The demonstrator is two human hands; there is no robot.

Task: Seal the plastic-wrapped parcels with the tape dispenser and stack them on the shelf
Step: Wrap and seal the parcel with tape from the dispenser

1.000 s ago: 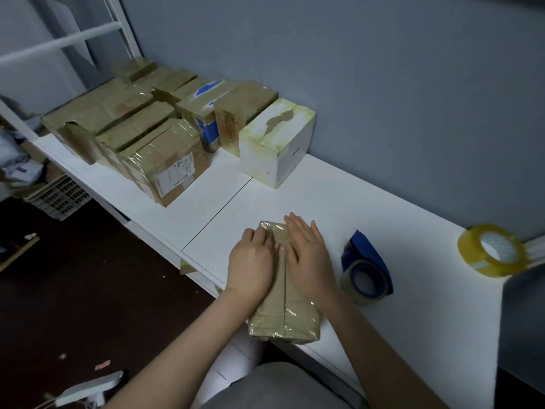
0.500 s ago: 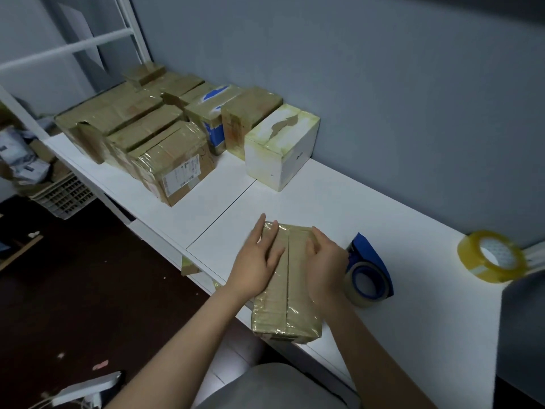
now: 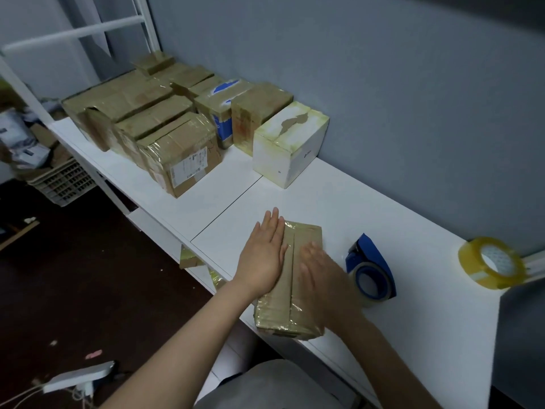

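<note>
At the desk's near edge: left hand (image 3: pixel 262 255), fingers straight, flat on the parcel (image 3: pixel 306 234); right hand (image 3: pixel 321 276), blurred, also flat on it, gripping nothing, likely pressing wrap and tape smooth. Close on the right, within reach, the dispenser (image 3: pixel 370 270); further right, a tape roll (image 3: pixel 491 262). Far left on the desk (image 3: pixel 383 202), sealed parcels (image 3: pixel 177 137) grouped beside a white box (image 3: pixel 290 146).

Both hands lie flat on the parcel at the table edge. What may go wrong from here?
1. The parcel overhangs the front edge of the table; pressure on that end from the left hand or right hand might tip it to the floor.
2. The tape dispenser lies close beside the blurred right hand; a sweep could knock it.
3. The tape roll stands on its rim and may roll.
</note>
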